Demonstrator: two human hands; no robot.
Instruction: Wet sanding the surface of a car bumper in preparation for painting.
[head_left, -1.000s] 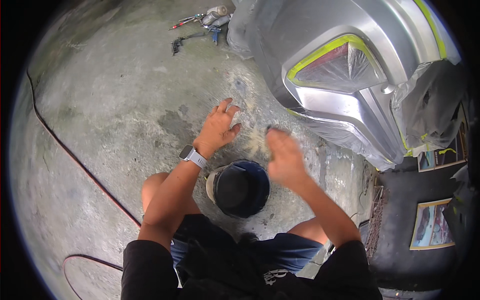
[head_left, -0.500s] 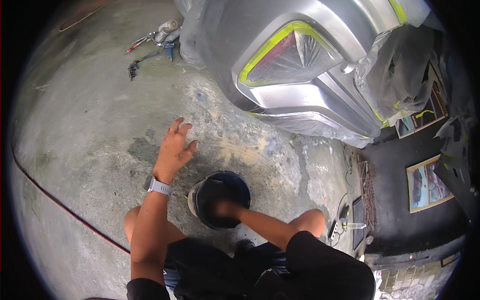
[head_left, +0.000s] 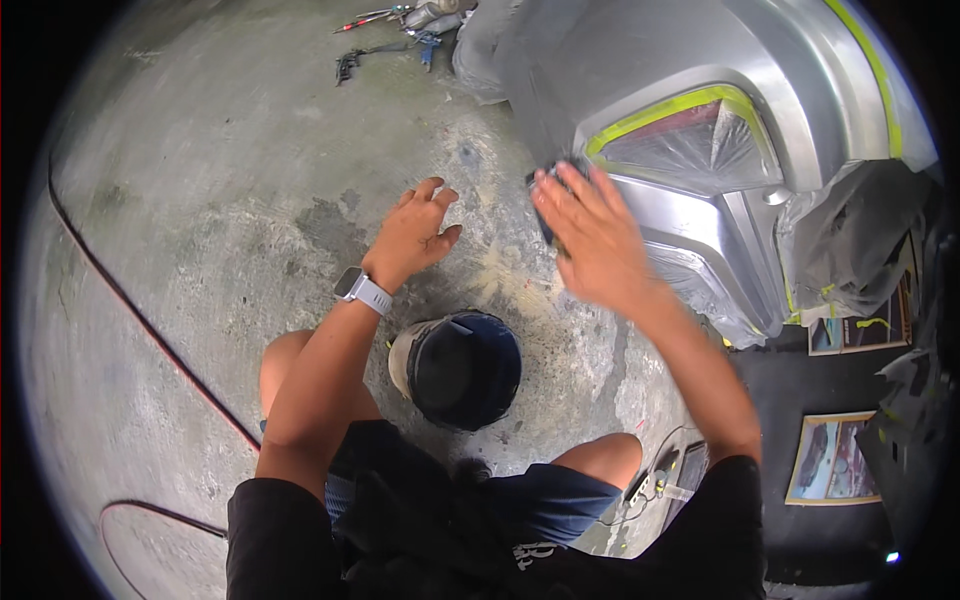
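Observation:
My right hand [head_left: 600, 240] lies with its fingers over a dark, flat pad [head_left: 543, 212], pressed to the left edge of the silver car bumper [head_left: 600, 60] or just in front of it; I cannot tell which. Most of the pad is hidden under the palm and fingers. My left hand [head_left: 412, 228], with a grey-banded watch [head_left: 364, 289] on its wrist, hangs in the air over the concrete, fingers loosely apart and holding nothing. Below and between the hands stands a bucket [head_left: 398, 362] with a dark inside; what it contains is too dark to make out.
Clear plastic sheeting [head_left: 850, 230] and yellow-green tape [head_left: 680, 103] cover parts of the car. Spray guns [head_left: 380, 55] lie on the floor at the far left of it. A hose [head_left: 140, 310] runs along the left. Cables and a power strip [head_left: 640, 488] lie by my right knee.
My right hand has come up out of the bucket and over to the bumper, with the dark pad under it. My view has shifted, and the left hand stays loosely open.

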